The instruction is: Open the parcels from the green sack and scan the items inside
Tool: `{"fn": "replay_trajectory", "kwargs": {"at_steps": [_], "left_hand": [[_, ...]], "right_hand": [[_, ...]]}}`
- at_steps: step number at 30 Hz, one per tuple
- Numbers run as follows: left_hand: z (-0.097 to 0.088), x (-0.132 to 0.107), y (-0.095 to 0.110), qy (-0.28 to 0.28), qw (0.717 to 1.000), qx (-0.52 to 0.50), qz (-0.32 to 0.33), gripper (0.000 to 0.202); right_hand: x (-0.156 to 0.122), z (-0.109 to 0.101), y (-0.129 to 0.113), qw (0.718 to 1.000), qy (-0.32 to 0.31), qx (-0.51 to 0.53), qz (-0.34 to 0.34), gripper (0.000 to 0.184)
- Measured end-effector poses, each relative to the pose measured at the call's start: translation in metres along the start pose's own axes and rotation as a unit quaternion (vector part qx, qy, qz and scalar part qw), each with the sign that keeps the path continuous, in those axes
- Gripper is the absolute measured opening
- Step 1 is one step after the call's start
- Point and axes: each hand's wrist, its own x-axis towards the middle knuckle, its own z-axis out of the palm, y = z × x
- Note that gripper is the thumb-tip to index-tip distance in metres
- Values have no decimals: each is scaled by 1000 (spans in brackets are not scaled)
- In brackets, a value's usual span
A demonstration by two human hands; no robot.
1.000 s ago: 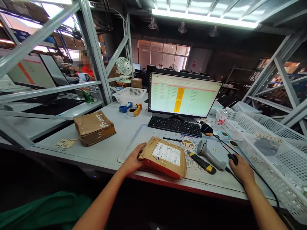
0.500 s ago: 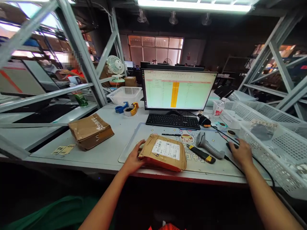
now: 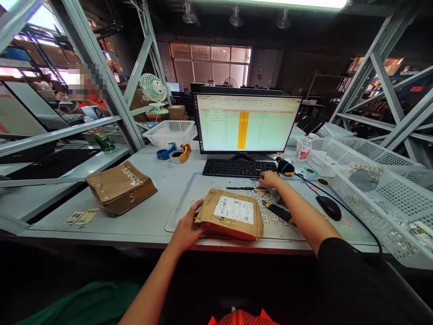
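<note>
A flat, worn cardboard parcel with a white printed label lies at the front of the desk mat. My left hand grips its left edge, thumb on the side. My right hand is at the front right corner of the black keyboard, fingers curled; a thin blue pen shows beside the fingertips. Whether they hold it is hidden. A black pen lies nearby. Under my right forearm, a black and yellow utility knife is partly covered, and the grey barcode scanner is nearly hidden.
A monitor with a spreadsheet stands behind the keyboard. Right are a black mouse and white plastic baskets. Left are a brown carton and tape dispensers. Metal frame posts flank the desk; a person sits beyond, left.
My right hand has left the mouse and moved left to the keyboard's front corner, its forearm now crossing the scanner and knife. My left hand stays on the parcel. The view has shifted slightly.
</note>
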Motion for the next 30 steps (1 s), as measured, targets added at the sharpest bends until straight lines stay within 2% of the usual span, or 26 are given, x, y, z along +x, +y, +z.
{"fn": "replay_trajectory", "kwargs": {"at_steps": [6,13,16,19,21,23,25,27,30], "left_hand": [[1,-1,3,13,1000,0,3,81],[0,-4,5,24,1000,-1,16,78],[-2,-4,11,40,996,23,73,76],[-5,-1,22,6,988,56,143,68],[-10,4,32,-16,982,62,177,61],[-20,11,44,2,981,47,189,49],[-35,20,57,50,987,33,149,41],[-54,33,67,70,995,44,50,48],[-79,61,72,16,992,72,-106,60]], "right_hand": [[8,-1,-2,1000,1,-11,6,35],[16,0,-16,1000,25,-6,10,35],[16,-1,-27,1000,13,0,2,34],[10,-7,-34,1000,3,9,-5,32],[-4,-13,-34,1000,5,20,-15,33],[-29,-16,-30,999,9,32,-29,35],[-66,-12,-21,998,10,39,-39,38],[-108,0,-12,998,6,40,-45,41],[-161,27,-1,997,21,32,-61,44]]}}
